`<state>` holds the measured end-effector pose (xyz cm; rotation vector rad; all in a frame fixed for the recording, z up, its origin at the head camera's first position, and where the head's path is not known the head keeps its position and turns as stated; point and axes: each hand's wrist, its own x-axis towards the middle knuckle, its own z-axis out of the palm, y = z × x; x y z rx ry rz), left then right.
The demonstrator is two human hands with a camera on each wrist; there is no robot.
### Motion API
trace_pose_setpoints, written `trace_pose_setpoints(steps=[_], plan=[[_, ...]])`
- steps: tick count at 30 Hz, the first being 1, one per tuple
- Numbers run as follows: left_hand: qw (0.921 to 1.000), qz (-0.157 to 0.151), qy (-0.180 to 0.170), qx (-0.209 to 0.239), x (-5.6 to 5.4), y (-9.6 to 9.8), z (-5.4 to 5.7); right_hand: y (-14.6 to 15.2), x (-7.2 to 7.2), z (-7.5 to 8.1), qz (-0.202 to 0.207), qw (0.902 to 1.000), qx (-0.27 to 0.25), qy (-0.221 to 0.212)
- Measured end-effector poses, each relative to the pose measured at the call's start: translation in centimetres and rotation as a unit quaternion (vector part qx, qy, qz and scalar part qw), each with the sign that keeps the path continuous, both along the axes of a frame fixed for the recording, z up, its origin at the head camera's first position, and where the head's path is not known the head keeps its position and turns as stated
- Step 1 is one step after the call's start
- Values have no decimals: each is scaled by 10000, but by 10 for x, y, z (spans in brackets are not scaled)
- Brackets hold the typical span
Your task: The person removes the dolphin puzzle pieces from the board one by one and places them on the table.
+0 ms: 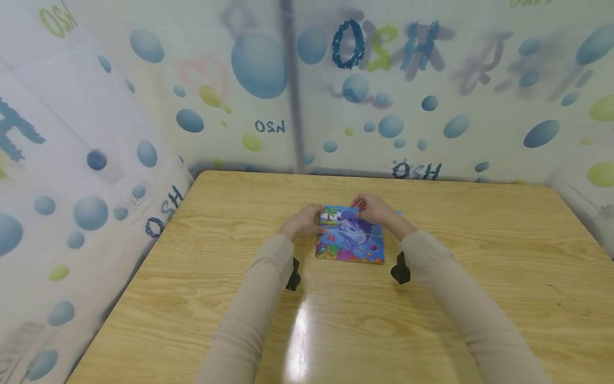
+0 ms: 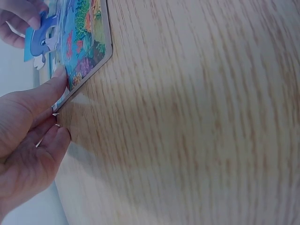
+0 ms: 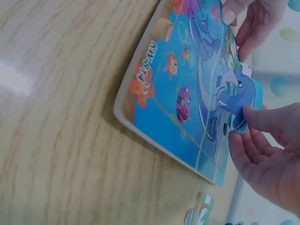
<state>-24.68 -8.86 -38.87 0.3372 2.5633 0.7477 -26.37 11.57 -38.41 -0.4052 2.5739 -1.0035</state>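
Head view: shows puzzle (image 1: pixel 350 248) lying on table (image 1: pixel 144 320), dolphin picture upward, in front of patterned wall (image 1: pixel 316 120). Shows left hand (image 1: pixel 303 221) at the left edge of the puzzle and right hand (image 1: pixel 376 209) over its far right part, with dark gear (image 1: pixel 401 269) near both cuffs. Left wrist view: shows left thumb on the printed face near a corner, fingers at and below the edge; reads as grasping the puzzle by its edge, probably to steady it. Shows also, across the puzzle, a piece (image 2: pixel 44 40) with a dolphin head, tilted rather than flush, in the right hand. Right wrist view: confirms the piece as pinched between right thumb and fingertips, at the far part of the puzzle, with a blue corner jutting up. Cannot tell contact along the lower edge of the piece, being partly hidden by fingers. Records a loose piece (image 3: pixel 205 213) on the table near the right side of the puzzle, cut off by the frame. Judged as fitting the piece into the far part of the puzzle, not yet seated. Appears to call next for squaring the piece to its neighbours, lowering it level and pressing it flush before letting go, with the left hold maintained against sliding.
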Motion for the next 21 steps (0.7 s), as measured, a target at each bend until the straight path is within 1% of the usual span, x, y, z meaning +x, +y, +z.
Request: trace_pose_setpoints(steps=[3,7,12,18,21], plan=[[10000,1,-9,-32,0,0,0,3,-1,0,5,9997,-200,-107],[10000,-3,-26,-80,0,0,0,8,-2,-1,-137,9979,-509,-376],[10000,1,4,-97,0,1,-2,17,-2,0,-288,9947,-788,-594],[10000,-36,42,-56,-1,0,-3,35,3,4,-497,9904,-1009,-804],[10000,-22,6,-35,-1,-1,-2,46,4,4,-528,9906,-977,-796]])
